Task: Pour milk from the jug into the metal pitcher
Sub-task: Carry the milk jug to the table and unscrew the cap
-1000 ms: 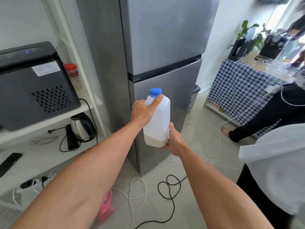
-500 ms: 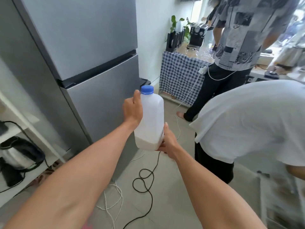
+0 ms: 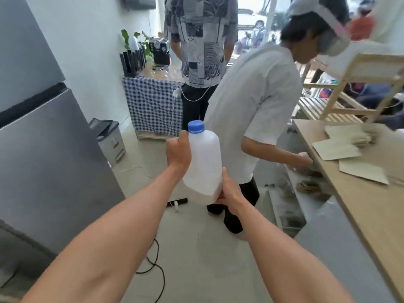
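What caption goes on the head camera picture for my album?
Two hands carry a capped milk jug: left hand grips its handle side, right hand holds the bottom.

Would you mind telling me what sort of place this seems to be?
Probably a small café or shared kitchen: a fridge stands at left, a coffee machine sits on a checked-cloth table, and a wooden counter runs along the right.

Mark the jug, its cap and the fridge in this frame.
jug (image 3: 204, 162): head view, middle of its plastic body.
cap (image 3: 196, 126): head view, side of the blue lid.
fridge (image 3: 50, 154): head view, lower door panel.
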A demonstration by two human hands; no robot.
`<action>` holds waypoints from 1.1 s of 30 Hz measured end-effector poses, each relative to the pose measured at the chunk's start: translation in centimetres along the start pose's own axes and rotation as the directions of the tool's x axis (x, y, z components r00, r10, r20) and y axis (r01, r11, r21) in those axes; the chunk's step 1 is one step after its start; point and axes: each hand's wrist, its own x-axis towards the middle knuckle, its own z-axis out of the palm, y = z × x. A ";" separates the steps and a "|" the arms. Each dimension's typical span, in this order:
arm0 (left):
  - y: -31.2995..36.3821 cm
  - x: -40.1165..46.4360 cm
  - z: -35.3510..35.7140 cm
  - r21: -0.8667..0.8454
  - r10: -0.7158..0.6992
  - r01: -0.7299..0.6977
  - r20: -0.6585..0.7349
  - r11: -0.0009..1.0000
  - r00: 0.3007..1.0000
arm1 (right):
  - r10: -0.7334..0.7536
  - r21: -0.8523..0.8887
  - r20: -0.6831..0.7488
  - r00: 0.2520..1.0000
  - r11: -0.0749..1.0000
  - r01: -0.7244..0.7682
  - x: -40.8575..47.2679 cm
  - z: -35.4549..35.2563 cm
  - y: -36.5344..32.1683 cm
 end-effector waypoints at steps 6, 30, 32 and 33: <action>1.5 -5.8 9.6 -0.041 -0.008 0.018 0.246 0.999 0.969 | -0.002 0.118 -0.205 0.979 0.993 0.026 -2.4 -10.3 1.4; 3.7 -30.1 36.7 -0.053 0.056 -0.023 0.976 0.998 0.211 | 0.303 0.455 -0.847 0.437 0.839 0.298 -18.8 -34.7 11.0; 4.0 -32.4 37.4 -0.052 0.055 -0.026 0.990 0.998 0.130 | 0.323 0.462 -0.861 0.394 0.821 0.336 -20.6 -35.2 11.7; 4.1 -33.6 37.7 -0.051 0.054 -0.033 0.994 0.998 0.091 | 0.334 0.463 -0.867 0.370 0.814 0.350 -21.5 -35.5 12.1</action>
